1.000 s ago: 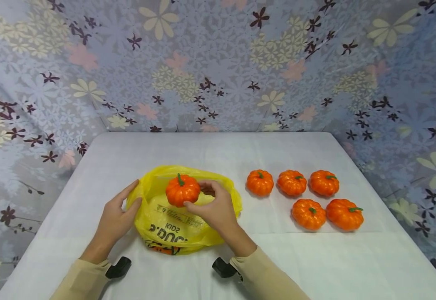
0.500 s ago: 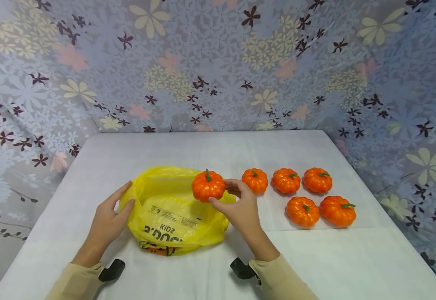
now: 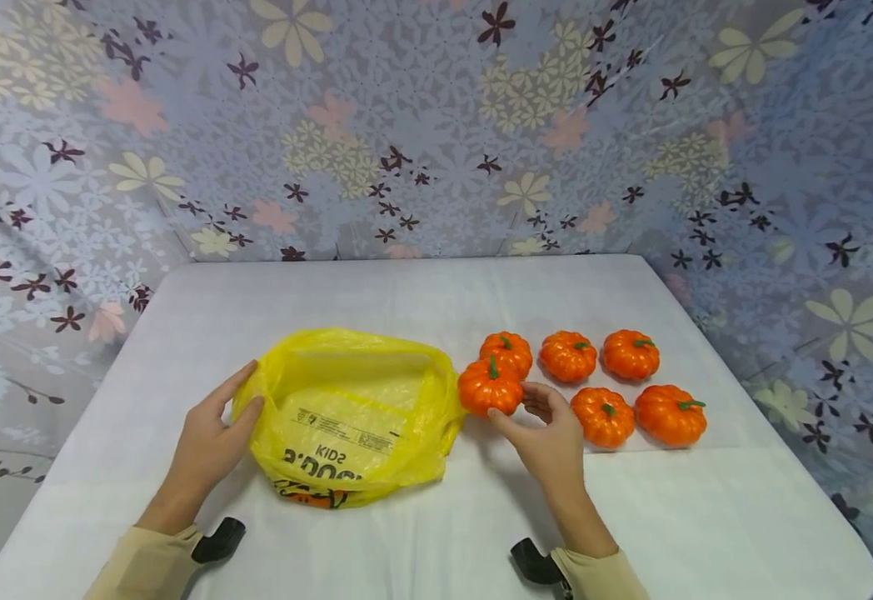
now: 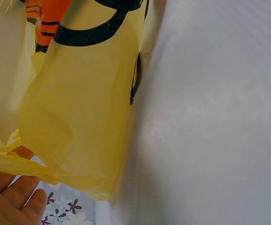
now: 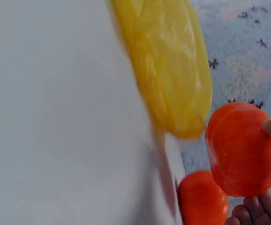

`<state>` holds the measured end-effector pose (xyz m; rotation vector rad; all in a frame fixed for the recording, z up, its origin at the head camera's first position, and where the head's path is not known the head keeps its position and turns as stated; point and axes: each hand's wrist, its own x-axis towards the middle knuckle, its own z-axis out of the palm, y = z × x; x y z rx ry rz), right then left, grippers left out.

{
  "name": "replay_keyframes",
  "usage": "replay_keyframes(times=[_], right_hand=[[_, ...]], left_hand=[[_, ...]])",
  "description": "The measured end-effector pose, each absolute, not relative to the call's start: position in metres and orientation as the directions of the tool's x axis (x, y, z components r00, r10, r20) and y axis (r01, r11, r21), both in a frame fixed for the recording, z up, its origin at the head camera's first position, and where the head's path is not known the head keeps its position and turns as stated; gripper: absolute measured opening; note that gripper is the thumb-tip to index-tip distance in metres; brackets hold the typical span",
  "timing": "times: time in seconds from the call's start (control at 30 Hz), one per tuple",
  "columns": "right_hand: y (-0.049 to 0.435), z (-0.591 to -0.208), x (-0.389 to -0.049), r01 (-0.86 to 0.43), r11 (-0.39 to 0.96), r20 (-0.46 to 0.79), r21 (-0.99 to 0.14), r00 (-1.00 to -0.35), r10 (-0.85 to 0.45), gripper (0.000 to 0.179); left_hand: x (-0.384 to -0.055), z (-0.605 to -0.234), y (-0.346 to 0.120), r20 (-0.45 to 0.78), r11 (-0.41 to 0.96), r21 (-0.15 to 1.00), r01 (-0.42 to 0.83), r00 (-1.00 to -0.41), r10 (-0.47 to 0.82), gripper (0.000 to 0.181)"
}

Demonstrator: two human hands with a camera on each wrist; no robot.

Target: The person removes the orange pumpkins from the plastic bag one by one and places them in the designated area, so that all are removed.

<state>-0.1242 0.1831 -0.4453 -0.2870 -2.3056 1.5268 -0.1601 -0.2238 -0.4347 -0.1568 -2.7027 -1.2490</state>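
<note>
A small orange pumpkin (image 3: 490,388) with a green stem is pinched between the thumb and fingers of my right hand (image 3: 549,429), just right of the yellow plastic bag (image 3: 346,479). In the right wrist view the held pumpkin (image 5: 242,149) shows thumb on one side and fingers on the other, raised off the table. My left hand (image 3: 212,433) holds the left rim of the bag between thumb and fingers. The bag's mouth gapes upward, and printed lettering shows inside. In the left wrist view the fingers (image 4: 18,192) lie against the bag's edge (image 4: 74,117).
Several more orange pumpkins (image 3: 568,357) lie on the white-covered table (image 3: 436,550) at the right, in two loose rows. One pumpkin (image 3: 507,346) sits directly behind the held one, partly hidden by it. Flowered cloth (image 3: 436,125) hangs behind and beside the table.
My right hand has carried the pumpkin from above the bag's mouth to the right, out past its rim. The left hand keeps its hold on the bag. The view has shifted slightly.
</note>
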Motion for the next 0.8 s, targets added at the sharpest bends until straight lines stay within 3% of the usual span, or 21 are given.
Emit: replay_keyframes(times=[0.37, 0.8], right_hand=[[0.202, -0.453, -0.111, 0.125, 0.414, 0.069, -0.902, -0.903, 0.424, 0.062], [0.206, -0.449, -0.105, 0.249, 0.529, -0.030, -0.811, -0.922, 0.387, 0.073]], left_hand=[[-0.159, -0.434, -0.223, 0.176, 0.646, 0.748, 0.150, -0.984, 0.025, 0.056], [-0.158, -0.436, -0.223, 0.174, 0.648, 0.748, 0.143, -0.985, 0.017, 0.056]])
